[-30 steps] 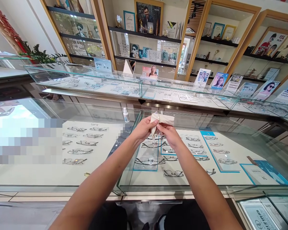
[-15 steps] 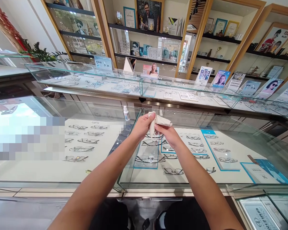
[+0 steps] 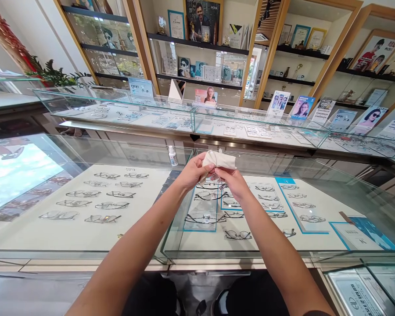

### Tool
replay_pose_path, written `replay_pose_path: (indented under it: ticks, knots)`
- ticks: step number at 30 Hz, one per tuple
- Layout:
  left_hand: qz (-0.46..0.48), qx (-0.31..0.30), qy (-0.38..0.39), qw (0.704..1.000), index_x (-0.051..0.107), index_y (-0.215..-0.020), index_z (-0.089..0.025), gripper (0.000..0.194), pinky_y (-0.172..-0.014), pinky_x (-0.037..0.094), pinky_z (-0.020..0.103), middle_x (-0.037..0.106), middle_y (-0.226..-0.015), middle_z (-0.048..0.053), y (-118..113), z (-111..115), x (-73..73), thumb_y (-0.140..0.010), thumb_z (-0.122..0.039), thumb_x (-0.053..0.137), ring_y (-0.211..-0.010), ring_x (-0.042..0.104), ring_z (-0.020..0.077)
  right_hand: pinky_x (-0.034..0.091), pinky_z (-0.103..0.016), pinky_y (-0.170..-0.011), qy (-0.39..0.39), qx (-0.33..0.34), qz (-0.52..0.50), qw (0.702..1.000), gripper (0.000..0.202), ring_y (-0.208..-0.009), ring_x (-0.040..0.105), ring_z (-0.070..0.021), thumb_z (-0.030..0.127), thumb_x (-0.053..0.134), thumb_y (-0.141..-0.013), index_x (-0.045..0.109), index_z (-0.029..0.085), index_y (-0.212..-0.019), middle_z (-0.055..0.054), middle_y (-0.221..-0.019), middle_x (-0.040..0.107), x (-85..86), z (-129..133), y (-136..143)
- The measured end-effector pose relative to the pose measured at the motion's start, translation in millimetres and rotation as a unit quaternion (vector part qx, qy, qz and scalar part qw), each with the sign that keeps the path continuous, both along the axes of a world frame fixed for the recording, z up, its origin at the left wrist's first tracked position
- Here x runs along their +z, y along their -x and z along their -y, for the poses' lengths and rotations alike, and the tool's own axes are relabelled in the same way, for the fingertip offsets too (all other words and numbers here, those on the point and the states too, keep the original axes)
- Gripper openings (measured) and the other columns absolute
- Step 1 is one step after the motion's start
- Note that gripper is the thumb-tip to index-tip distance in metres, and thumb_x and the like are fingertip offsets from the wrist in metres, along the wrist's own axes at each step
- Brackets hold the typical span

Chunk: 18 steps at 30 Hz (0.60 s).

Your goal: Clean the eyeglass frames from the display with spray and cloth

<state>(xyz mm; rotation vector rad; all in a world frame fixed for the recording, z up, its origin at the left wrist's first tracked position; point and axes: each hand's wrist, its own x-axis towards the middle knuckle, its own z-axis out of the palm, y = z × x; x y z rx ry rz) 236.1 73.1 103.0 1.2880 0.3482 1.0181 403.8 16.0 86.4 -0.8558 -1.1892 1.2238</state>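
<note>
A cream cloth (image 3: 224,159) is bunched between my two hands above the glass display case. My left hand (image 3: 195,171) is closed on its left part, thumb pressed on top. My right hand (image 3: 232,179) pinches its lower edge close beside the left thumb. What looks like a thin clear lens or rim shows just under the fingertips; I cannot make out whether the hands hold it or it lies in the case below. Under the glass, beneath the hands, lie several eyeglasses (image 3: 206,195).
A small white spray bottle (image 3: 173,156) stands on the glass to the left of my hands. More eyeglasses (image 3: 112,205) lie in the left case. Across the gap runs another glass counter (image 3: 151,103) with upright cards (image 3: 278,104). Wooden shelves line the wall behind.
The cloth has turned and spread from a hanging fold into a wider flap above the fingers. My left thumb has moved down, nearer the right fingertips.
</note>
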Motion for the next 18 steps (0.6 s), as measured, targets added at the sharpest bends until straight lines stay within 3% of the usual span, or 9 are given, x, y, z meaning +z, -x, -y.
replay_pose_path:
  ticks: [4,7,11,15,18]
  knots:
    - [0.017,0.065,-0.005,0.998,0.068,-0.09,-0.017,0.047,-0.049,0.043,0.024,0.056,-0.059,-0.004,-10.3,6.5,-2.7,-0.078,-0.056,0.093,-0.049,0.048,0.01,0.057,-0.039,-0.084,-0.003,-0.009,-0.001,1.0,0.045,-0.09,0.075,-0.024,0.05,0.093,-0.074,0.085,0.025,-0.111,-0.004,-0.1,0.086,-1.0,2.3,7.3]
    - [0.025,0.123,0.014,0.992,0.068,-0.084,-0.017,0.055,-0.048,0.043,0.024,0.063,-0.063,-0.001,-14.3,6.7,-5.5,-0.077,-0.067,0.09,-0.05,0.053,0.0111,0.058,-0.04,-0.091,-0.01,-0.017,-0.005,1.0,0.048,-0.101,0.075,-0.0262,0.049,0.096,-0.07,0.085,0.026,-0.111,-0.003,-0.106,0.086,-4.2,1.9,11.9]
    - [0.049,0.1,0.052,0.992,0.069,-0.085,-0.017,0.059,-0.052,0.047,0.027,0.063,-0.062,-0.001,-16.3,1.3,-8.5,-0.076,-0.072,0.088,-0.051,0.053,0.0121,0.055,-0.041,-0.093,-0.023,-0.025,0.002,0.999,0.043,-0.1,0.073,-0.0255,0.059,0.093,-0.073,0.085,0.025,-0.098,-0.005,-0.101,0.085,-6.5,-0.8,9.0]
    - [0.069,0.085,0.062,0.992,0.075,-0.102,-0.014,0.061,-0.075,0.058,0.033,0.076,-0.081,0.005,-14.3,-8.6,-11.6,-0.079,-0.07,0.087,-0.077,0.072,0.0208,0.051,-0.036,-0.086,-0.028,-0.022,0.031,0.999,0.038,-0.093,0.068,-0.0219,0.061,0.087,-0.079,0.085,0.025,-0.089,-0.005,-0.102,0.082,-2.7,-3.3,-4.5]
    - [0.068,0.101,0.067,0.99,0.075,-0.108,-0.014,0.061,-0.086,0.06,0.035,0.081,-0.093,0.008,-11.6,-14.7,-13.6,-0.082,-0.069,0.085,-0.096,0.076,0.0253,0.051,-0.037,-0.092,-0.053,-0.054,0.006,0.997,0.029,-0.106,0.067,-0.0242,0.056,0.087,-0.081,0.085,0.028,-0.089,-0.004,-0.107,0.081,5.0,-3.0,-17.5]
